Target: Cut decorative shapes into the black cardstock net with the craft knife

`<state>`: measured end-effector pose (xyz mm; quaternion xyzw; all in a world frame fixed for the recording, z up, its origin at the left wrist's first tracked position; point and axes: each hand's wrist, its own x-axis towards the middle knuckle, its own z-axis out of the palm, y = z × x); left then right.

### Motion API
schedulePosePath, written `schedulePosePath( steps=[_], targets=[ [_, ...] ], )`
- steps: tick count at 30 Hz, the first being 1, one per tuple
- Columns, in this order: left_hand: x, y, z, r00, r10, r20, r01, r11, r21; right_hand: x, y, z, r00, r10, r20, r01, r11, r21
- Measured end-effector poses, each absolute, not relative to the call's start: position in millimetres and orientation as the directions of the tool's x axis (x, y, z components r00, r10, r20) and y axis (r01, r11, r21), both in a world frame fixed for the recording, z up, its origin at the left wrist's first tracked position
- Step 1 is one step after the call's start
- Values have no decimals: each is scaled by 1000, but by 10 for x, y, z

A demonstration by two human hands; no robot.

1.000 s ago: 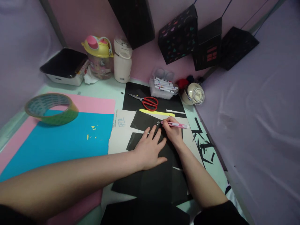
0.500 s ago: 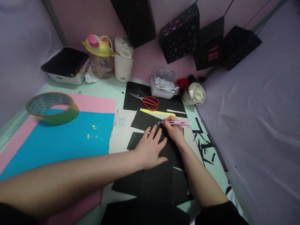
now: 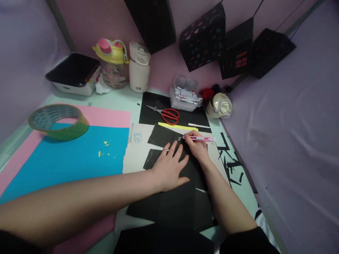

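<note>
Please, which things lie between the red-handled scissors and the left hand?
The head view shows a yellow strip, then part of the black paper.

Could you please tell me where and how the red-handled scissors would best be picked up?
I would take the red-handled scissors by their red loops, coming from the near right side. They lie flat on the black paper, blades pointing left and away, so the rounded loops are the end nearer the right hand.
</note>
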<state>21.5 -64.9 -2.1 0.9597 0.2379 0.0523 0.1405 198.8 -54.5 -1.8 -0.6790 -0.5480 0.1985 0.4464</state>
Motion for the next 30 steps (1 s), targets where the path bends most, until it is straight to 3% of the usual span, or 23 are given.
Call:
schedulePosePath(
  steps=[13, 20, 22, 25, 30],
  targets=[
    [191, -635, -14, 886, 462, 47, 432, -856, 284, 2066, -545, 6, 347, 921, 177, 479, -11, -878],
    [184, -334, 297, 883, 469, -17, 431, -797, 422, 2125, -548, -11, 410, 891, 195, 410, 10, -912],
    [222, -127, 403, 851, 525, -22, 479, -757, 443, 2120, -548, -6, 399, 897, 189, 388, 21, -921],
    [341, 175, 475, 789, 611, -60, 595, -738, 318, 2113, -552, 6, 390, 903, 182, 368, 28, -929],
    [543, 378, 390, 759, 632, -156, 648, -714, 264, 2122, -560, -8, 397, 900, 183, 355, 33, -934]
  ],
)
